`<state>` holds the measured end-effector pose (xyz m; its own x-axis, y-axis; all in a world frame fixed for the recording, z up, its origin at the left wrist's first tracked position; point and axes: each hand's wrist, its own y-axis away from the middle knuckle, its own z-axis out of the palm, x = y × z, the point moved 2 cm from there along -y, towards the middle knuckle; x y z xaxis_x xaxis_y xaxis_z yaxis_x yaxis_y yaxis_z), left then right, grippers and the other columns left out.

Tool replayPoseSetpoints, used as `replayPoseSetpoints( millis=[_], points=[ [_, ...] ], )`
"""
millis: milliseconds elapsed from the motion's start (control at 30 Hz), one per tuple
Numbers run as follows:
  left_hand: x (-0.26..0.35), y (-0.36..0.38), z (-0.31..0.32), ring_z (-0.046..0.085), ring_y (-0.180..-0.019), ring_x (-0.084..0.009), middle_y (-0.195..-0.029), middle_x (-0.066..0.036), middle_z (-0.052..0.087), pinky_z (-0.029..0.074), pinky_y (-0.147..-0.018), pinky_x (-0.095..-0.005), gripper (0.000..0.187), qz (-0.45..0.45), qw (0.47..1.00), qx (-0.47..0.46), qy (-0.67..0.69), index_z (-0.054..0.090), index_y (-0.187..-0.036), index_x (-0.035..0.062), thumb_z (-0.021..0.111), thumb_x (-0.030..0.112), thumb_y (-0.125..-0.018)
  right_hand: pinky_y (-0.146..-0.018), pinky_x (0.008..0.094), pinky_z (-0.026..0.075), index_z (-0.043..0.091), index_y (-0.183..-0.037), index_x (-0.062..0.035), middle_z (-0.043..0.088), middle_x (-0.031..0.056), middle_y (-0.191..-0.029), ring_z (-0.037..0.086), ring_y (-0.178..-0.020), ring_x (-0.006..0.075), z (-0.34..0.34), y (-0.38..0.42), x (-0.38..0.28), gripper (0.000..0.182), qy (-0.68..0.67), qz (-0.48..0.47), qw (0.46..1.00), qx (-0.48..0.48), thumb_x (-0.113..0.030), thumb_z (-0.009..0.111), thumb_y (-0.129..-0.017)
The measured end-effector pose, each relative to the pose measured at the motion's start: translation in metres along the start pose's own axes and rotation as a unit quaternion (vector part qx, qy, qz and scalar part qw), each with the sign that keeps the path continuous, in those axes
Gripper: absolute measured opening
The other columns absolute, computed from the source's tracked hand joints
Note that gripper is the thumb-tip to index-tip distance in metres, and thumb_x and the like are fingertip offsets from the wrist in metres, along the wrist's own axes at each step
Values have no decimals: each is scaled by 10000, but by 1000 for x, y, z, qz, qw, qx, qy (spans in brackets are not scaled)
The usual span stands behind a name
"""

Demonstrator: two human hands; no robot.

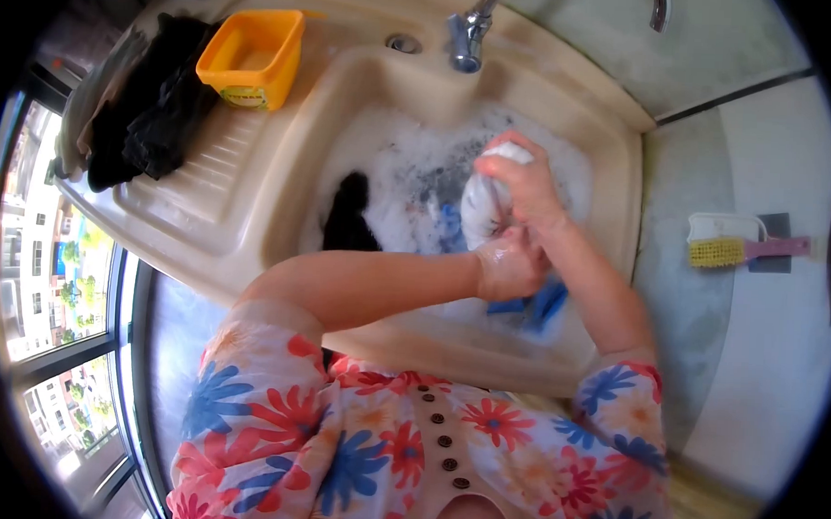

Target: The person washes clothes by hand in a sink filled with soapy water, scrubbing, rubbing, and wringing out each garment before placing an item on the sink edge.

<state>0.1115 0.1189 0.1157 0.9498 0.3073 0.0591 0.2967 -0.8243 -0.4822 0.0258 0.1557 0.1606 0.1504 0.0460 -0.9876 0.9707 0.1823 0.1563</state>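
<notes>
Both of my hands are closed on a wet, bunched white cloth (480,210) above the sudsy water. My left hand (510,265) is a fist around its lower end. My right hand (528,183) wraps its upper end, fingers curled over the top. The beige sink (290,177) around them holds foamy water (396,149). A black cloth (348,211) lies in the foam on the left. One blue cloth (450,226) shows in the water beside the white one, and more blue fabric (549,301) is partly under my left wrist.
An orange plastic container (250,57) stands on the ribbed drainboard (184,196), next to a heap of black clothes (164,113). The metal faucet (467,51) reaches over the sink's back edge. A yellow-bristled brush (722,252) hangs on the right wall. Windows are at left.
</notes>
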Motion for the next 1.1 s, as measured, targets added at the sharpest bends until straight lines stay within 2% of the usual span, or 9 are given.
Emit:
replayPoseSetpoints(
  millis=[333, 500, 533, 667, 733, 833, 867, 967, 1100],
  points=[
    [-23, 17, 55, 538, -915, -279, -975, -110, 584, 428, -778, -380, 192, -34, 994, -37, 101, 601, -893, 105, 495, 144, -738, -571, 255, 404, 553, -688, -34, 529, 16, -645, 483, -625, 103, 24, -8, 43, 152, 137, -70, 984, 88, -38, 671, -592],
    [-19, 48, -53, 544, -829, -302, -878, -112, 573, 458, -688, -395, 178, -6, 992, -48, 117, 594, -860, 121, 528, 119, -695, -609, 300, 479, 570, -844, -62, 583, 65, -751, 563, -680, 161, -6, -8, 57, 148, -87, 100, 987, 85, -129, 645, -735],
    [-30, 55, -75, 548, -789, -300, -842, -108, 567, 464, -656, -383, 190, -118, 986, -1, 115, 588, -849, 118, 561, 123, -662, -616, 314, 496, 570, -881, -68, 594, 77, -778, 580, -702, 178, -11, -7, 59, 153, -143, 140, 977, 79, -158, 628, -771],
    [-103, 101, -176, 581, -641, -245, -698, -108, 578, 480, -604, -322, 268, -441, 815, 310, 214, 606, -801, 72, 669, 195, -571, -591, 356, 524, 502, -1070, -82, 584, 102, -935, 594, -832, 240, 5, 8, 56, 278, -360, 212, 908, -24, -243, 538, -846],
    [-124, 121, -252, 568, -629, -174, -724, -74, 590, 479, -600, -307, 226, -586, 703, 323, 242, 605, -789, 72, 676, 225, -639, -579, 362, 524, 465, -1133, -82, 571, 106, -986, 587, -883, 255, 51, 32, 19, 338, -376, 209, 894, -125, -277, 513, -861],
    [-179, 186, -334, 583, -800, -203, -845, -74, 579, 496, -710, -312, 181, -458, 646, 534, 295, 554, -927, 51, 572, 138, -769, -592, 358, 528, 395, -1204, -78, 547, 105, -1047, 592, -893, 246, 87, 37, 15, 402, -303, 200, 888, -282, -255, 516, -863],
    [-241, 240, -345, 518, -638, -152, -745, -66, 560, 450, -583, -285, 226, -373, 590, 627, 345, 568, -878, 49, 605, 238, -761, -589, 348, 525, 407, -1195, -73, 551, 102, -1033, 594, -878, 234, 90, 35, 18, 391, -268, 197, 899, -285, -243, 521, -861],
    [-252, 301, -429, 534, -778, -193, -871, -78, 577, 439, -685, -315, 305, -486, 699, 504, -144, 556, -983, 80, 581, 289, -764, -576, 318, 514, 441, -1168, -57, 562, 91, -989, 600, -834, 201, 73, 29, 41, 363, -150, 193, 939, -241, -213, 535, -854],
    [-259, 393, -435, 555, -965, -249, -1038, -94, 601, 425, -821, -355, 428, -625, 586, 276, -435, 541, -1124, 121, 549, 357, -768, -554, 265, 487, 498, -1115, -45, 567, 69, -935, 594, -793, 155, 20, -3, 103, 329, 24, 163, 976, -140, -195, 566, -830]
  ],
)
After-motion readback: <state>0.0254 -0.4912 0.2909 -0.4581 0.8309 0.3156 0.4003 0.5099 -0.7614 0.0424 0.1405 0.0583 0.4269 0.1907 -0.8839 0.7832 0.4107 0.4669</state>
